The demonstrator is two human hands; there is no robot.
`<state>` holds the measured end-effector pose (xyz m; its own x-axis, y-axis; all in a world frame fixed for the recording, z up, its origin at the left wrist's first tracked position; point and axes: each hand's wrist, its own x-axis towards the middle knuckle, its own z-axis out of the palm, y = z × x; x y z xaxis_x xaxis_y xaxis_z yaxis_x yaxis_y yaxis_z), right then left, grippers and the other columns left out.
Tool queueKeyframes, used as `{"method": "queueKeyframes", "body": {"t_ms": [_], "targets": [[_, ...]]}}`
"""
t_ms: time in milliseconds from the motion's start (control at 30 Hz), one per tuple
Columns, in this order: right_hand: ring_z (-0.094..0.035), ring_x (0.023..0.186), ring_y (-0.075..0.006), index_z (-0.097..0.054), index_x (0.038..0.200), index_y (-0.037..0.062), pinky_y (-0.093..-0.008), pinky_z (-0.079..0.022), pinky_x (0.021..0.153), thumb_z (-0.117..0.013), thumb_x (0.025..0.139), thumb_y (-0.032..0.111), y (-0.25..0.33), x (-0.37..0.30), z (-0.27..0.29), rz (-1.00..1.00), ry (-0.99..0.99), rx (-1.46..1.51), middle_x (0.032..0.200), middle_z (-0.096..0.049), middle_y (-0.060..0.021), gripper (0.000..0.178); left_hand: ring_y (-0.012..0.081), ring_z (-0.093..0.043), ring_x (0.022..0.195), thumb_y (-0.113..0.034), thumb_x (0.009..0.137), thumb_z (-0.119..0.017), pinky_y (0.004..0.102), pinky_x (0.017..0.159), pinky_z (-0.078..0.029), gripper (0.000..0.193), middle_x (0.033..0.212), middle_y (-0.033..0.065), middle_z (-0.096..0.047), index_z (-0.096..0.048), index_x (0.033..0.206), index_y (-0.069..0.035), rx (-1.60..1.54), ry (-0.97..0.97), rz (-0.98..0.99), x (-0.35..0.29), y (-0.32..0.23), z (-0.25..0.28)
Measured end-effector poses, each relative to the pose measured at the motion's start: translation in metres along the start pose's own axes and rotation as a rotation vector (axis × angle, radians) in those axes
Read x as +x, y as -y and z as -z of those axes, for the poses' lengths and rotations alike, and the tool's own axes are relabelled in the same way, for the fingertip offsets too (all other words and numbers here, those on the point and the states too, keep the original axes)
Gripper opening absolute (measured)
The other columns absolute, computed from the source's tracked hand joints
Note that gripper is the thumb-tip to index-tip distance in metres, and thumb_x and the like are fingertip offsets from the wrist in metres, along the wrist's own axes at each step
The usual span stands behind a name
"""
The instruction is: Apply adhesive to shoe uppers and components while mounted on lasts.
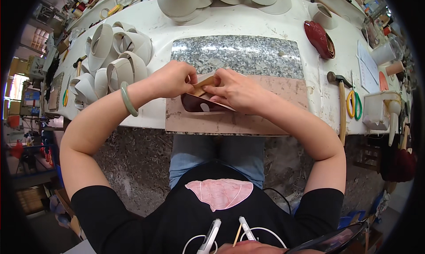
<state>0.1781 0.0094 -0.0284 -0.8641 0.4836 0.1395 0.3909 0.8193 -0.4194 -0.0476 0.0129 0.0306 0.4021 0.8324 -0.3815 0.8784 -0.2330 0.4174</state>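
Observation:
Over a tan board at the table's front, a dark red leather shoe upper with a tan lining lies between my hands. A small pale oval shows on its outer side. My left hand, below a green bangle, pinches the upper's left edge between thumb and fingers. From the other side, my right hand grips the piece, its fingers bent over the lining and the far edge. Part of the upper is hidden under that hand.
A speckled stone slab lies behind the work. Several pale curved pieces are stacked at the left, more at the back. To the right are a dark red upper, a hammer, scissors and a white container.

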Motion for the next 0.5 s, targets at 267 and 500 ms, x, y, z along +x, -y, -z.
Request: {"method": "queueKeyframes", "body": {"t_ms": [267, 500], "targets": [[-0.057, 0.098, -0.0291, -0.062, 0.118, 0.0058, -0.0378, -0.049, 0.086, -0.056, 0.093, 0.027, 0.001, 0.003, 0.007, -0.14, 0.084, 0.024, 0.109, -0.051, -0.0136, 0.034, 0.0273, -0.067, 0.078, -0.015, 0.077, -0.072, 0.0375, 0.071, -0.052, 0.028, 0.08, 0.016, -0.068, -0.06, 0.097, 0.0, -0.093, 0.013, 0.108, 0.004, -0.002, 0.0], [-0.021, 0.144, -0.0199, -0.028, 0.149, 0.011, -0.0398, -0.012, 0.119, -0.033, 0.099, 0.036, -0.013, -0.004, -0.009, 0.209, 0.105, -0.01, 0.156, -0.024, -0.0062, 0.057, 0.0296, -0.066, 0.083, -0.01, 0.083, -0.064, 0.0383, 0.073, -0.051, 0.03, 0.083, 0.0173, -0.067, -0.05, 0.107, 0.0, -0.152, -0.025, 0.106, 0.01, -0.001, -0.001]]}}
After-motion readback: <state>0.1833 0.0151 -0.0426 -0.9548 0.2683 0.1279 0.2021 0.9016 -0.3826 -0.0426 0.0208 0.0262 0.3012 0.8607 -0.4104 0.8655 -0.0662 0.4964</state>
